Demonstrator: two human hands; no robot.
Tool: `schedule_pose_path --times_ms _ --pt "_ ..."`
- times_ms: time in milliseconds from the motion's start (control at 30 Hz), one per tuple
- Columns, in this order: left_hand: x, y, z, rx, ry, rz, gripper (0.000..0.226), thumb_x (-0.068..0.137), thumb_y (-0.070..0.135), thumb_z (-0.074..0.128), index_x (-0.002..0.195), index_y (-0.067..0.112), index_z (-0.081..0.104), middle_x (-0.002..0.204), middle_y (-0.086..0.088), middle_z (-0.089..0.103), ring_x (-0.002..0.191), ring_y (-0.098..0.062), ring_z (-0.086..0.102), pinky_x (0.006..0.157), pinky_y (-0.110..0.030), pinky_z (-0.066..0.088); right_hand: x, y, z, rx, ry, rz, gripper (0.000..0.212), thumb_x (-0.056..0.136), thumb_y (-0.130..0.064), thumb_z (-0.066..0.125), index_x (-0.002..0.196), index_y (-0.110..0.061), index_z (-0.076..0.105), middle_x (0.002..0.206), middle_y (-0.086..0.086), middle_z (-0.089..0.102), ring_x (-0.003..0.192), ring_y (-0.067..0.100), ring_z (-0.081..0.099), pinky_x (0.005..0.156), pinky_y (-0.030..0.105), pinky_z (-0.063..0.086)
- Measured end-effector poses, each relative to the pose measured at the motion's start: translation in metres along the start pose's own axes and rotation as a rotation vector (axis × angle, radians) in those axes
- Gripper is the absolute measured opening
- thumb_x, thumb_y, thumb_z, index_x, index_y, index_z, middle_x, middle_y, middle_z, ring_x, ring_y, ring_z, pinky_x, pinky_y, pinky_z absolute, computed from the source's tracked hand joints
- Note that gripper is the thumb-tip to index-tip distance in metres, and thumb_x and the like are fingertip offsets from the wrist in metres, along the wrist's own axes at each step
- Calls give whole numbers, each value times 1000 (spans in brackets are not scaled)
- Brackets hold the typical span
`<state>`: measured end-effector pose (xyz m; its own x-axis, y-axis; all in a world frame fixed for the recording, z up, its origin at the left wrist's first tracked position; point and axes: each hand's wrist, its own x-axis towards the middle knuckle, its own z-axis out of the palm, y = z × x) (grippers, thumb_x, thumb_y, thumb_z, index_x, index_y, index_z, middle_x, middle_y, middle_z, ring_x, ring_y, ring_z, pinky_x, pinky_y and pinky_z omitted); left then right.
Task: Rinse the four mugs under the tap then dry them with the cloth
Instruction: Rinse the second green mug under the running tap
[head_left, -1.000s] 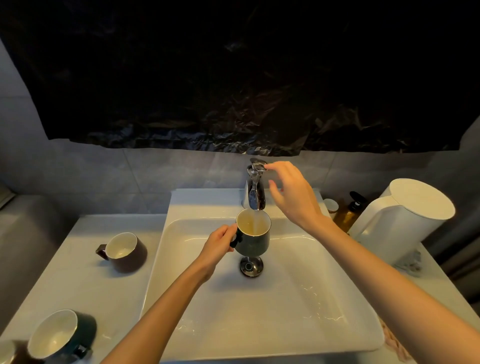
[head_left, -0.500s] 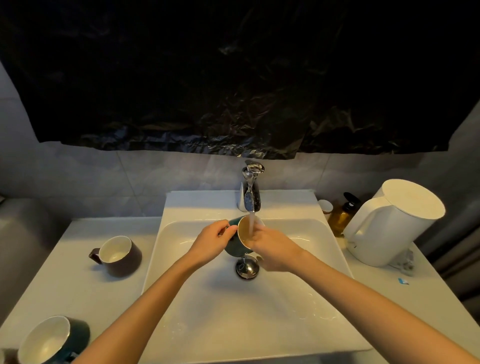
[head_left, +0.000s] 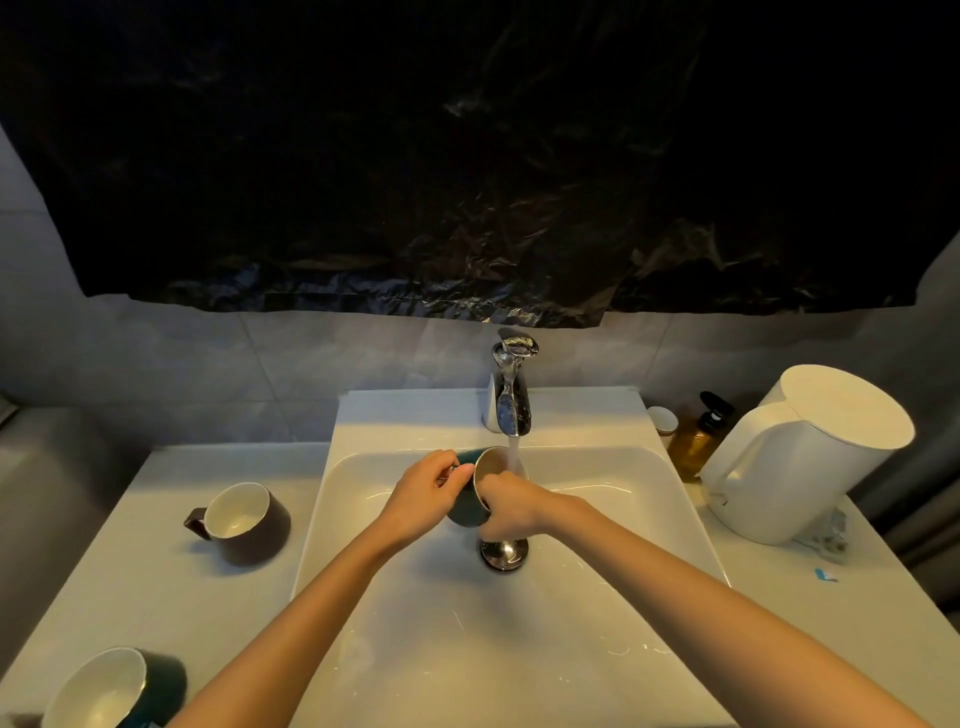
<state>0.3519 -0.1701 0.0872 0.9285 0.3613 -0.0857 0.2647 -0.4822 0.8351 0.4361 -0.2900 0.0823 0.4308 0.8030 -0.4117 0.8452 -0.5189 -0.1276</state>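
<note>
Three mugs are in my sight, and one of them, the dark green mug (head_left: 465, 512), is between my hands over the sink (head_left: 623, 519), tipped on its side with its pale inside turned towards the tap (head_left: 511, 400). My left hand (head_left: 426, 493) has its fingers curled at the mug's handle side and grips it there. My right hand (head_left: 511, 512) is closed over the mug's rim from the other side, fingers bent round the edge; how far they reach inside I cannot tell. A thin stream of water (head_left: 513, 452) runs from the spout and lands at the mug's mouth, just by my right fingers. Right below my hands sits the metal drain plug (head_left: 504, 553) in the basin floor. On the counter (head_left: 156, 597) to my left a brown mug (head_left: 244, 525) leans on its side, handle to the left and its white inside showing. Nearer me, at the bottom left corner, a teal mug (head_left: 114, 691) lies tilted as well, mouth facing up and left. To my right stands a white kettle (head_left: 800, 467), with an amber pump bottle (head_left: 698, 436) and a small white jar (head_left: 662, 418) just behind it. Crinkled black plastic sheet (head_left: 467, 156) covers the wall above the tap.
</note>
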Motion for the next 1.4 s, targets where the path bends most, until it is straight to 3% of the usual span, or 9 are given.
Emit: schedule_pose_path --times_ms 167,400,533,633,767,900,1067,1233,1400 --pt "0 -6 -6 23 -6 29 24 98 26 48 75 18 52 79 -2 54 74 -11 47 65 -20 39 2 10 8 -426 157 23 48 89 -12 61 136 -9 48 136 15 52 130 33 43 105 36 38" --pt "0 -9 -5 -6 34 24 25 96 24 52 71 24 49 75 5 51 71 -11 47 63 -16 39 1 -5 7 78 65 34 20 85 -6 57 104 0 60 90 13 60 86 32 56 61 25 41" --pt "-4 -14 -9 -35 -36 -1 27 97 26 50 70 20 50 72 1 51 70 -11 44 61 -17 36 2 12 15 -264 243 -153 56 82 -4 65 134 -6 46 134 19 48 128 36 40 96 35 47" --pt "-2 -9 -10 34 -35 41 26 97 24 51 72 16 49 72 -1 49 67 -10 42 61 -18 37 3 7 19 -384 310 -25 51 89 -8 60 137 -7 43 139 21 46 129 38 43 99 41 44" --pt "-1 -5 -11 37 -12 80 24 96 22 52 74 14 51 75 1 51 69 -11 45 61 -13 39 6 -7 18 32 190 52 32 91 -15 54 121 -3 54 113 19 63 98 33 60 83 39 51" --pt "-4 -4 -9 -24 -17 60 27 96 19 52 70 26 48 74 9 50 69 -9 47 58 -6 40 0 -15 35 525 307 -5 42 89 -22 54 130 -20 44 120 7 60 104 25 58 89 44 52" --pt "-2 -3 -8 15 -33 59 27 95 23 54 70 15 49 73 -1 49 69 -12 43 60 -18 37 -13 19 33 -230 406 -107 43 94 -34 55 128 -8 55 130 16 58 127 33 44 109 38 32" --pt "-1 5 -4 18 -45 45 29 97 22 51 69 22 45 73 7 46 68 -9 44 56 -8 37 -8 1 35 100 288 -78 38 95 -23 53 130 -6 50 121 18 61 107 34 58 87 41 52" --pt "1 -2 -2 39 -53 26 26 96 26 52 71 20 49 74 3 50 70 -10 45 60 -13 37 -13 22 29 -394 419 -139 46 58 -23 88 100 -10 74 96 8 74 98 25 66 90 30 52"
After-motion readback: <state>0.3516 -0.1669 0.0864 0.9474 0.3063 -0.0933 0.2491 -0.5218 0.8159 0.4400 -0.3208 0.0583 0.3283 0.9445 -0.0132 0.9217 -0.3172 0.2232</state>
